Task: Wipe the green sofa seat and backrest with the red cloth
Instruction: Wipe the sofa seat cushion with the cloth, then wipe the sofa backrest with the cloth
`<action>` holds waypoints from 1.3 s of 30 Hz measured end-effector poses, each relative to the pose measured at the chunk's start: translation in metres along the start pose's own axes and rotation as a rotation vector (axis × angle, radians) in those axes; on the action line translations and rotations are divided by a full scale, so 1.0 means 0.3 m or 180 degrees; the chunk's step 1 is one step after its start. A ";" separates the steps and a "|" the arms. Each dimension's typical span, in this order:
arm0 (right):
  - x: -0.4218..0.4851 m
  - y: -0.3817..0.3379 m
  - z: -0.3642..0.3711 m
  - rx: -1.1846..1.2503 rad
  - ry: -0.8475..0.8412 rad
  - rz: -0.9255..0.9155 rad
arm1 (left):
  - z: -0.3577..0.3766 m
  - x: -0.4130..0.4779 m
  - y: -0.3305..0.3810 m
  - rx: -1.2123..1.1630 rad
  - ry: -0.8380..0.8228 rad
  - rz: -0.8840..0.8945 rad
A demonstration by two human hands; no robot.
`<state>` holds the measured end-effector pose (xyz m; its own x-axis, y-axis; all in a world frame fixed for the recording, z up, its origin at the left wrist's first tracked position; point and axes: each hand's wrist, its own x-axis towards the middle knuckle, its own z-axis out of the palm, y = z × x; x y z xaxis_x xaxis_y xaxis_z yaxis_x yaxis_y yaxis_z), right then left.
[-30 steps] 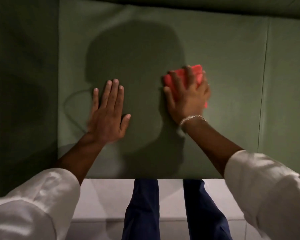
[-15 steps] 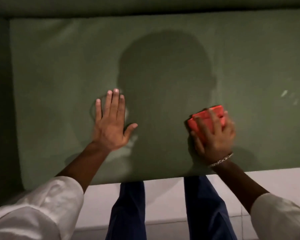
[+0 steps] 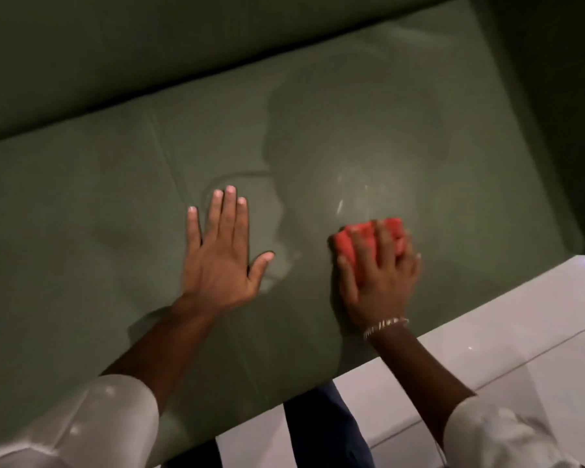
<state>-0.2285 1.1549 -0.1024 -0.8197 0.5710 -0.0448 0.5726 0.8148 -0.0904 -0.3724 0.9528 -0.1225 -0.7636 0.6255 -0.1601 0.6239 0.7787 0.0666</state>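
Note:
The green sofa seat fills most of the view, with the backrest running along the top. My right hand presses the folded red cloth flat on the seat, near its front edge on the right. Fingers cover most of the cloth. My left hand lies flat on the seat, fingers spread, holding nothing. A seam between cushions runs just left of it. Faint pale streaks show on the seat above the cloth.
The dark green armrest rises at the right end of the seat. White tiled floor lies below the seat's front edge. My legs in dark blue trousers stand against the sofa front.
My right hand has slid the cloth toward the seat's front edge and to the right. The view has swung right, so the right armrest now shows. My left hand stays flat.

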 end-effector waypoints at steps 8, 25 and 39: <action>0.102 -0.012 -0.004 0.0132 -0.0165 -0.0960 | -0.045 0.210 0.019 0.0082 -0.0030 0.0083; 0.613 -0.074 -0.132 0.0934 -0.0037 0.1082 | -0.522 0.517 -0.182 0.0504 0.0582 0.0449; 1.181 -0.761 -0.623 0.3766 0.2144 0.1295 | -1.110 0.881 -0.474 0.2507 0.2239 0.1216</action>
<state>-0.6469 1.1898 0.0884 -0.2475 0.9529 0.1754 0.1377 0.2138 -0.9671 -0.7185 1.0236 0.1536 -0.2684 0.8990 0.3460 0.5780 0.4376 -0.6887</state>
